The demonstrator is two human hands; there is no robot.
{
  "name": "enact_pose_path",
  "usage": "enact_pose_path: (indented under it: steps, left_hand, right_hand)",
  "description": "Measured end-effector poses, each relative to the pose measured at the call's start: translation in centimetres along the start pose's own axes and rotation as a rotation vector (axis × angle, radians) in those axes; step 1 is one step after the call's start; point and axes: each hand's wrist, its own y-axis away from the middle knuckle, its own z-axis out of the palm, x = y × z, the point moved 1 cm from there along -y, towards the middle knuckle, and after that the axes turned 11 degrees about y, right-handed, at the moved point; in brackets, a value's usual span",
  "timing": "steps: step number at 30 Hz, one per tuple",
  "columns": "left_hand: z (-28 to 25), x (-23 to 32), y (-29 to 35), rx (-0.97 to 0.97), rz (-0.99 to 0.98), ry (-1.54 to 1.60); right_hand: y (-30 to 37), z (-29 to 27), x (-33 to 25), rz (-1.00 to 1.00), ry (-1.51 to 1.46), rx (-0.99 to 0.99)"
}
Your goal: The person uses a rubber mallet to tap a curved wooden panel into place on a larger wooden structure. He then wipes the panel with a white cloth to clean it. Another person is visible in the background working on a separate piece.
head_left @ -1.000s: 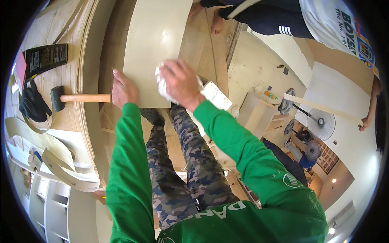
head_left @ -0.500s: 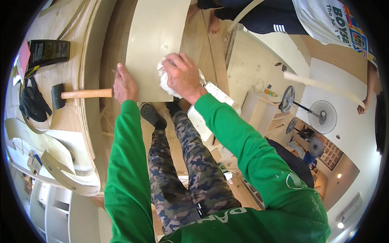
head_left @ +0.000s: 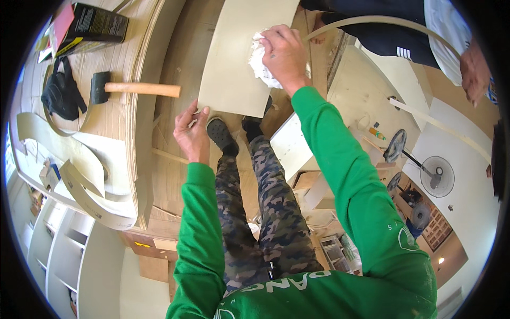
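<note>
A long pale board (head_left: 231, 69) stretches away in front of me, its near end above my feet. My right hand (head_left: 287, 56) is closed around a crumpled white cloth (head_left: 261, 65) and presses it on the board's right side. At the near left corner of the board, my left hand (head_left: 192, 130) has its fingers bent, and thumb and fingertips pinch the corner. A black-headed mallet (head_left: 141, 89) with a wooden handle lies on the workbench to the left, its handle jutting past the edge toward the board.
The curved wooden workbench (head_left: 119, 114) bears a black can (head_left: 101, 26), a black glove-like item (head_left: 65, 90) and curled edging strips (head_left: 87, 199). At the upper right, another person's hand (head_left: 474, 74) is near a bent pale strip (head_left: 393, 21). Fans (head_left: 438, 177) stand farther right.
My right hand has moved the cloth farther up the board. My left hand has shifted from the board's left side to its near corner. The view has swung, and the other person's hand has come closer.
</note>
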Motion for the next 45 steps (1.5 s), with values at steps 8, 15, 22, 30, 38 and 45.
enact_pose_path:
  steps: [8,15,22,30,38,45]
  left_hand:
    - [1.1,1.3,-0.1,0.138,-0.129,0.187]
    - [0.0,2.4,-0.8,0.072,-0.311,0.23]
    - [-0.9,1.4,0.0,-0.03,-0.35,0.379]
    - [-1.2,0.6,0.2,0.048,-0.511,0.587]
    - [0.9,-0.9,1.9,0.178,-0.593,0.78]
    - [5.3,-0.2,3.4,0.531,-0.548,0.879]
  right_hand:
    - [0.2,0.3,0.1,0.007,0.009,-0.028]
    - [0.6,-0.1,-0.4,-0.006,0.022,-0.034]
    - [0.6,0.2,-0.2,-0.013,0.042,-0.049]
    - [0.9,-0.1,-0.5,0.024,0.059,-0.074]
    - [1.3,-0.6,-0.6,0.03,0.044,-0.065]
    - [0.9,-1.0,-0.6,0.006,0.042,-0.107]
